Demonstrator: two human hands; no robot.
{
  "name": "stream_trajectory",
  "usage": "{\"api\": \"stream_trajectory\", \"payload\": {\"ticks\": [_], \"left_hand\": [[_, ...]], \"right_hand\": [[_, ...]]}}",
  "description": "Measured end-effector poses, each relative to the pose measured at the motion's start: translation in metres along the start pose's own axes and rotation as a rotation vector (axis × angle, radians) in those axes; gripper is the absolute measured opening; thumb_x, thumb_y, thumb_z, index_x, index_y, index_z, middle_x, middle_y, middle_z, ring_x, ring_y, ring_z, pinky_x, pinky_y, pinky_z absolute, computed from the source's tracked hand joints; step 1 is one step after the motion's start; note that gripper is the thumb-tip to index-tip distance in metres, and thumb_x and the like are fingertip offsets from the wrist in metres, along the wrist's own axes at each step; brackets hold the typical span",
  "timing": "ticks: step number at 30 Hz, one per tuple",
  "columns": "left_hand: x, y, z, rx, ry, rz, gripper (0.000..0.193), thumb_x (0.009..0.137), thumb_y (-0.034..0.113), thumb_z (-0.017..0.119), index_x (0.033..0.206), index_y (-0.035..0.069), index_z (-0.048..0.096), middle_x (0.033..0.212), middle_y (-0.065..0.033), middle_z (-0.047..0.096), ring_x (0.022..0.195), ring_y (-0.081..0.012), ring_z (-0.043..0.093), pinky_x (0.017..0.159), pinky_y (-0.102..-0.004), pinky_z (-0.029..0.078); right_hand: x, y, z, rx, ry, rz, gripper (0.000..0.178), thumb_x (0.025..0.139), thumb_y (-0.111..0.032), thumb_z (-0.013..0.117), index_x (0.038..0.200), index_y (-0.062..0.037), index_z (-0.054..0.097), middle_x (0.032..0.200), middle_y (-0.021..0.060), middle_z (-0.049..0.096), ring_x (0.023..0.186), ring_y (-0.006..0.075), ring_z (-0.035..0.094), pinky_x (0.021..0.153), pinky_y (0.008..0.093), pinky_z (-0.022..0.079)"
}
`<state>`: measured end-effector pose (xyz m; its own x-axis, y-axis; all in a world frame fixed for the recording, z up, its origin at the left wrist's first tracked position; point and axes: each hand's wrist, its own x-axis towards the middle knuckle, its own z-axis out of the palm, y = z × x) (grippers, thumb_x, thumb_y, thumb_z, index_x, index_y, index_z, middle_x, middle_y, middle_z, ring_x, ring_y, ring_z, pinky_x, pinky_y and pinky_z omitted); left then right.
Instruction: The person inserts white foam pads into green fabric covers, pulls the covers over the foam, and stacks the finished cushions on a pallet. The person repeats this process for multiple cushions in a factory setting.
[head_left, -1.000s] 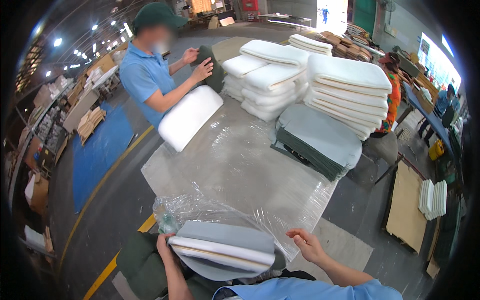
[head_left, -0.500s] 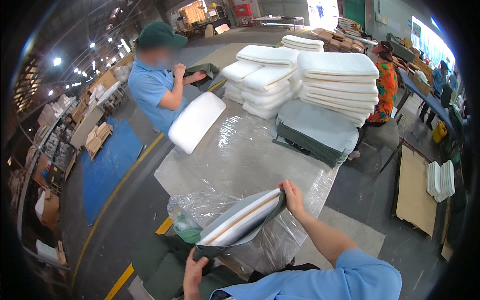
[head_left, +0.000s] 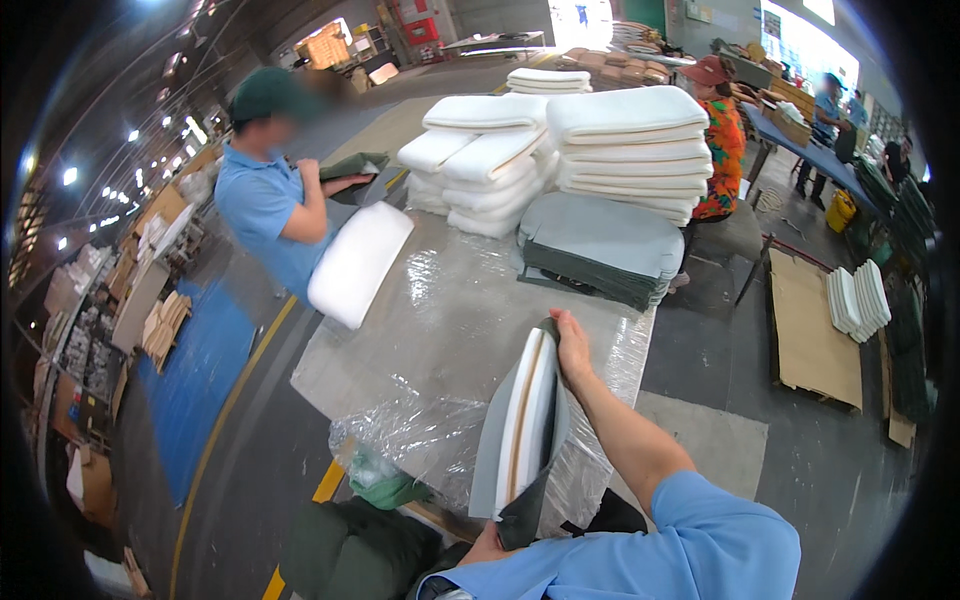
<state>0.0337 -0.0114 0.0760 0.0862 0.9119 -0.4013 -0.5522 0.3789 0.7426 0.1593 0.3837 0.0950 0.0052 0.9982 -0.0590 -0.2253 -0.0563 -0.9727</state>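
A white foam pad (head_left: 514, 440) with a brown middle layer stands on edge inside a grey-green fabric cover (head_left: 487, 442), whose long side gapes open. My right hand (head_left: 572, 345) grips the cover's far corner, fingers wrapped round it. At the near end, close to my body, my left hand (head_left: 484, 547) pinches the other corner; part of it is hidden by the cover and my shirt. Pad and cover are tilted, held above the near right part of the plastic-covered table (head_left: 380, 335).
Stacks of white foam pads (head_left: 630, 125) rise at the table's back, with a pile of grey-green covers (head_left: 600, 245) before them. A single white pad (head_left: 362, 265) lies at the left edge, beside a co-worker (head_left: 270, 190) holding a dark cover. Green fabric (head_left: 355, 545) hangs at lower left.
The pad and cover have swung from a slanting position to nearly upright in the picture. My left hand has moved right and toward my body; my right hand has moved slightly away.
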Motion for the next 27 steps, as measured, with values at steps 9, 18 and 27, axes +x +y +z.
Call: {"api": "stream_trajectory", "payload": {"ticks": [9, 18, 27], "left_hand": [[0.090, 0.095, 0.015, -0.218, -0.249, 0.128, 0.090, 0.096, 0.048, 0.077, 0.160, 0.002, 0.034, 0.159, -0.0111, 0.049, 0.149, -0.0247, 0.045, 0.123, -0.0421, 0.035], [0.143, 0.071, 0.051, 0.073, -0.079, 0.178, 0.029, 0.104, 0.017, 0.064, 0.127, 0.008, 0.048, 0.123, -0.0046, 0.052, 0.114, -0.0133, 0.050, 0.105, -0.0325, 0.040], [0.285, 0.133, 0.100, 0.921, 0.045, 0.662, 0.079, 0.091, 0.007, 0.069, 0.160, 0.000, 0.032, 0.149, -0.0242, 0.053, 0.138, -0.0360, 0.053, 0.116, -0.0451, 0.042]], "right_hand": [[-0.056, -0.013, 0.008, -0.235, -0.200, 0.086, 0.100, 0.089, -0.038, 0.087, 0.164, -0.0029, 0.031, 0.156, 0.0266, 0.045, 0.143, 0.0365, 0.049, 0.116, 0.0432, 0.043], [-0.132, 0.018, -0.032, 0.000, 0.014, 0.045, 0.085, 0.097, -0.043, 0.076, 0.159, -0.0003, 0.037, 0.148, 0.0257, 0.053, 0.137, 0.0315, 0.053, 0.114, 0.0414, 0.043], [-0.012, -0.059, -0.049, -0.600, -0.011, 0.084, 0.069, 0.095, -0.039, 0.075, 0.148, -0.0011, 0.053, 0.126, 0.0278, 0.069, 0.113, 0.0367, 0.070, 0.096, 0.0445, 0.054]]}}
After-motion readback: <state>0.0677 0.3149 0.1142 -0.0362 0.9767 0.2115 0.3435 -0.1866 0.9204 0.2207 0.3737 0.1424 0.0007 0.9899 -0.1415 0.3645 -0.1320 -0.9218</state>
